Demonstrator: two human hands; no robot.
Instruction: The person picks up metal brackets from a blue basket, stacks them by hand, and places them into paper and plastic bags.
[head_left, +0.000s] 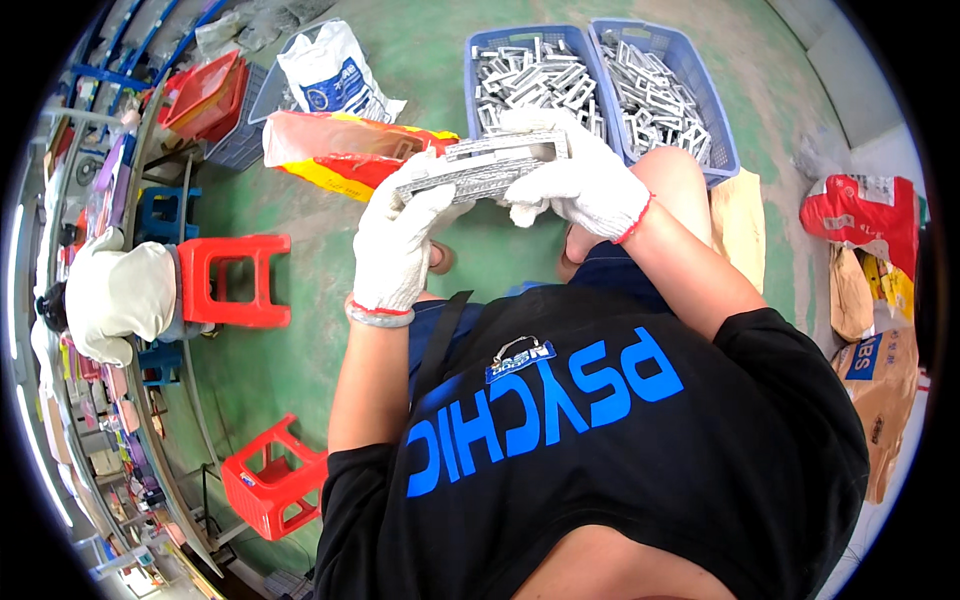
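In front of my chest, my left hand and my right hand, both in white knitted gloves, hold a small stack of silver-grey rectangular metal frames between them. The left fingers wrap round the near left end. My right hand grips the far right end, with its thumb side against the pieces. Just beyond the stack stand two blue plastic baskets, the left basket and the right basket, both heaped with similar metal frames. An open red-and-yellow bag stands beyond my left hand, partly covered by it.
A white sack sits in a crate at the far left, near stacked red baskets. Red stools stand on the green floor, left. Another person sits at a cluttered workbench. Red sacks and brown bags line the right.
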